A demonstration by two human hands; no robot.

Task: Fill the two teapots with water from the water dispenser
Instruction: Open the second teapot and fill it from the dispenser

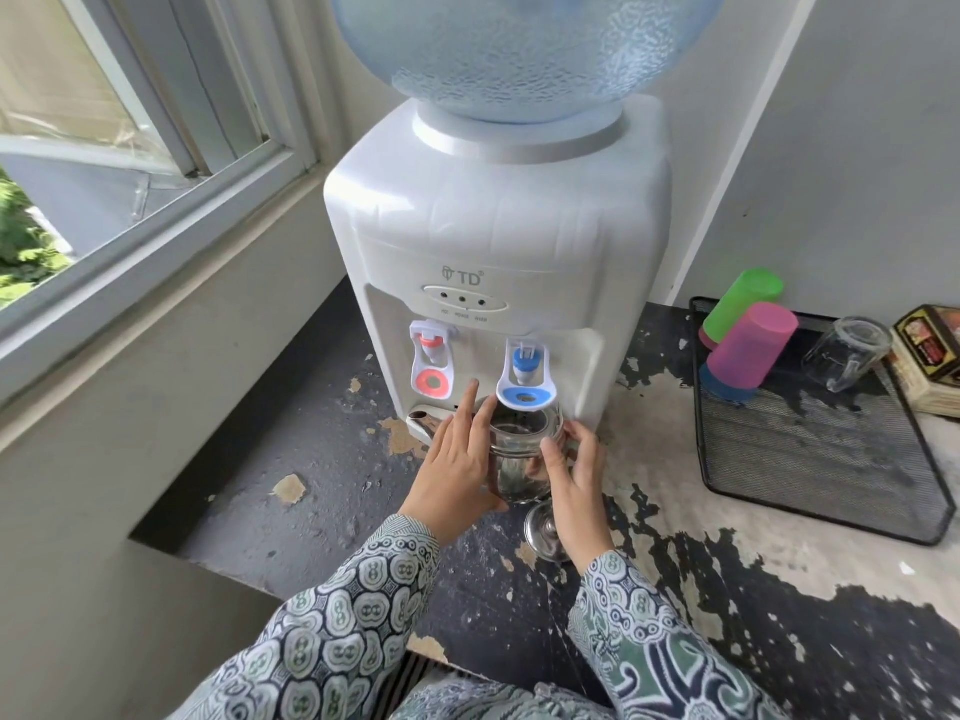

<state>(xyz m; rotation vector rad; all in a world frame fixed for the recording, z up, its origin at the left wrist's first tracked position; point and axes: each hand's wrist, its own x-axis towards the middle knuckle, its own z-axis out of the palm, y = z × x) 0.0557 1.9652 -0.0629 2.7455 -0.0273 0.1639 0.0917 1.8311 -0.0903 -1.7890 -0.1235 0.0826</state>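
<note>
A clear glass teapot (pixel 524 449) stands under the blue tap (pixel 525 379) of the white water dispenser (pixel 493 236), its mouth uncovered. My left hand (pixel 457 470) cups its left side, fingers spread, index finger stretched toward the dispenser front. My right hand (pixel 576 475) holds its right side. The metal lid (pixel 543 530) lies on the counter just in front of the pot, partly behind my right wrist. The red tap (pixel 431 363) is to the left. Only one teapot is in view.
A black mesh tray (pixel 831 459) at the right holds a green cup (pixel 740 304), a pink cup (pixel 748 350) and a glass mug (pixel 844 350). A patterned box (pixel 930 356) sits beyond it. The counter (pixel 322 449) has peeling paint; a window (pixel 104 163) is at the left.
</note>
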